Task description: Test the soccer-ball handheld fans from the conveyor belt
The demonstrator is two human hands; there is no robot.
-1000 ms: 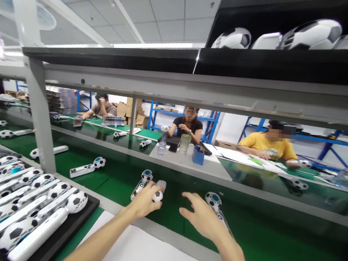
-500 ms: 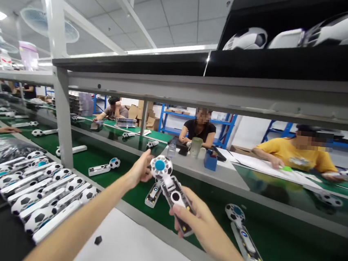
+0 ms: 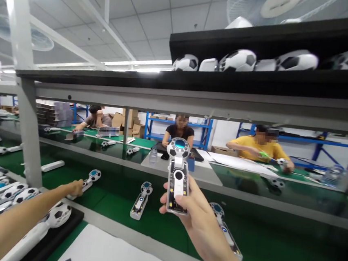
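Note:
My right hand (image 3: 185, 201) holds a football-patterned device (image 3: 178, 180) upright, thumb on its front; the round head with a blue centre points up and the handle shows dark parts under a clear cover. At the left, my left hand (image 3: 76, 188) is closed round the handle of another football-headed device (image 3: 94, 175) over the green belt (image 3: 105, 206). Between the hands a third device (image 3: 141, 201) lies on the belt. One more device (image 3: 227, 232) lies right of my right hand, partly hidden by it.
Many devices (image 3: 4, 192) are piled at the left beside a grey post (image 3: 29, 133). A shelf (image 3: 135, 79) crosses above the belt. White paper (image 3: 113, 247) lies in front. Several people sit across the belt, one in a yellow top (image 3: 252, 146).
My view has turned right. My left hand has moved left, away from the device in my right hand, and closed on one on the belt. My right hand has raised its device upright.

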